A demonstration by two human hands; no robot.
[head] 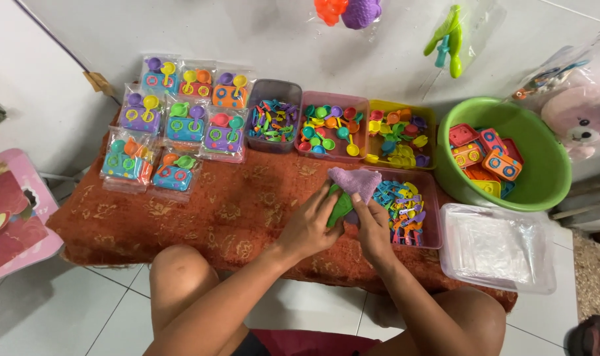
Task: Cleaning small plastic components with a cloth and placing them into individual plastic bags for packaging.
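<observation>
The left hand [311, 225] is curling its fingers around a green toy piece [341, 206], while the right hand [371, 221] is pressing against the same piece from the other side, fingers bent. A purple toy piece [356, 179] is sitting just above both hands, touching the fingertips. The green piece is mostly covered by the hands, so its shape is hard to make out. Just right of the right hand a pink tray [434, 217] of small coloured parts is lying; packed toy sets [174, 125] are lying well to the upper left.
</observation>
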